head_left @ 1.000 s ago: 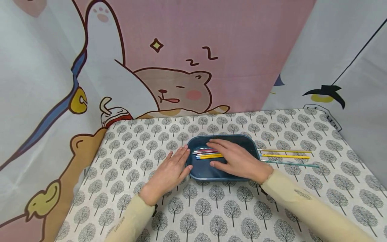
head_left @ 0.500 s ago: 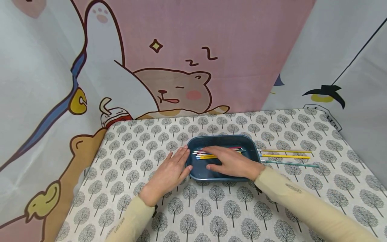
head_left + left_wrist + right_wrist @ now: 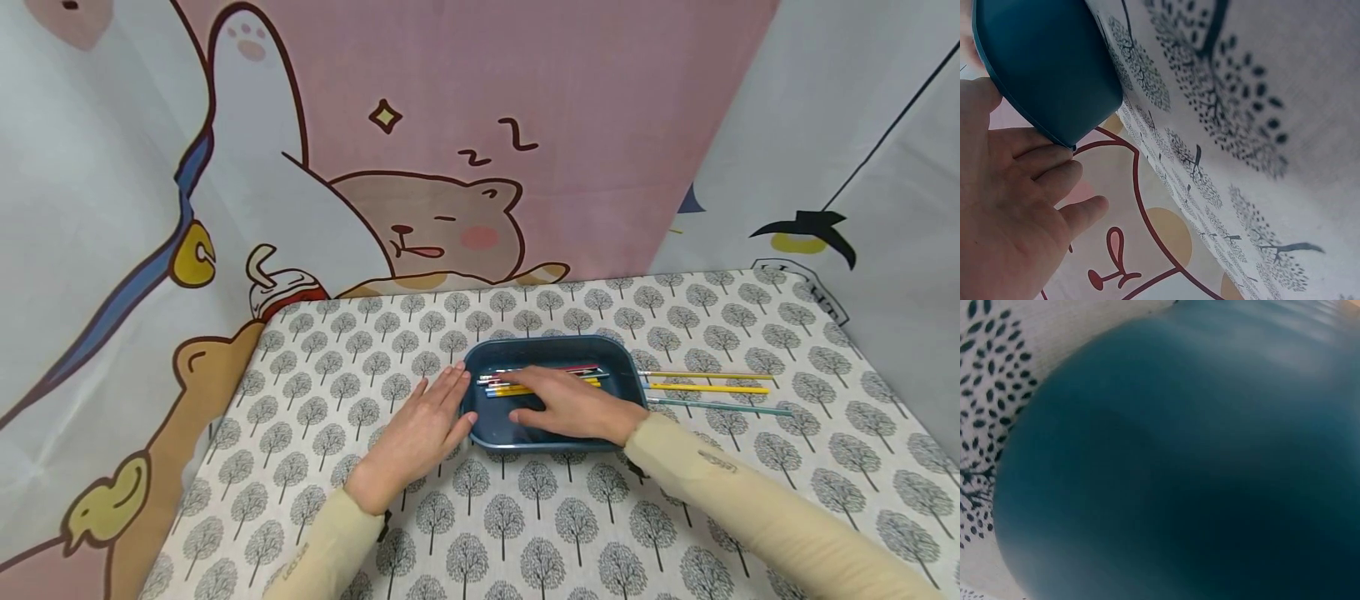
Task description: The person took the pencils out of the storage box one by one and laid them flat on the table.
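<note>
A dark blue plastic tray [image 3: 497, 423] sits on the table with several pencils lying lengthwise inside, among them yellow pencils [image 3: 501, 391] and a red one [image 3: 583, 367]. My left hand [image 3: 420, 429] rests its straight fingers against the tray's left end. In the left wrist view, the fingertips of the left hand [image 3: 1029, 187] touch the tray's rim [image 3: 1025, 115]. Reaching in over the right side, my right hand [image 3: 566, 403] has its fingertips right at the pencils' left ends, thumb apart. Only the blurred tray wall [image 3: 1166, 456] fills most of the right wrist view; those fingers are hidden there.
Just right of the tray lie three separate pencils: a gold one [image 3: 712, 376], a yellow one [image 3: 708, 388] and a teal one [image 3: 723, 407]. A tree-print cloth [image 3: 360, 333] covers the table. Cartoon-print curtains [image 3: 600, 150] stand behind and at both sides.
My right hand has moved left and lower inside the tray, toward the pencils' left ends, uncovering their right ends. The left hand stays at the tray's end.
</note>
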Demonstrator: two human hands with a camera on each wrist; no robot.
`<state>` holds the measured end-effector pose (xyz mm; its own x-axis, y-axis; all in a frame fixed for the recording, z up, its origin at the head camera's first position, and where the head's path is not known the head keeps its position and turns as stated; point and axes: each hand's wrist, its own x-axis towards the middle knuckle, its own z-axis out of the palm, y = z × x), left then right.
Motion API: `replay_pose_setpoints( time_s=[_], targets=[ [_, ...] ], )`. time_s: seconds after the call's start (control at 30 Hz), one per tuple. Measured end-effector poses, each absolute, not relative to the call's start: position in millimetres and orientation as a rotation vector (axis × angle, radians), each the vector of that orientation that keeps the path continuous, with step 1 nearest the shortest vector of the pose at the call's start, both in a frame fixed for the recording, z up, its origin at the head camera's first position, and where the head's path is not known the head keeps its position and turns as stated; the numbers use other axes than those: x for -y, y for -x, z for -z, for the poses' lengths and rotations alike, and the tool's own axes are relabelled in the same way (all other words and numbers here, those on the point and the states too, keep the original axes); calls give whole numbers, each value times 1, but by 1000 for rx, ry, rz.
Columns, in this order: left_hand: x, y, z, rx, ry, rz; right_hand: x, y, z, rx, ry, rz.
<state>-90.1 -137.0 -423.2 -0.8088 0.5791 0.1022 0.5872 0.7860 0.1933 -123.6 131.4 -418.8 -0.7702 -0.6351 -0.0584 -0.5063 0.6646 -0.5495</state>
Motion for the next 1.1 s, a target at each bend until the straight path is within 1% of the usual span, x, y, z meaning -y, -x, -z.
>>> replay_pose_setpoints(
  time_s=[1.1],
  targets=[
    [137, 91, 426, 2942, 952, 312, -126, 131, 429, -2650, 961, 685]
  ],
)
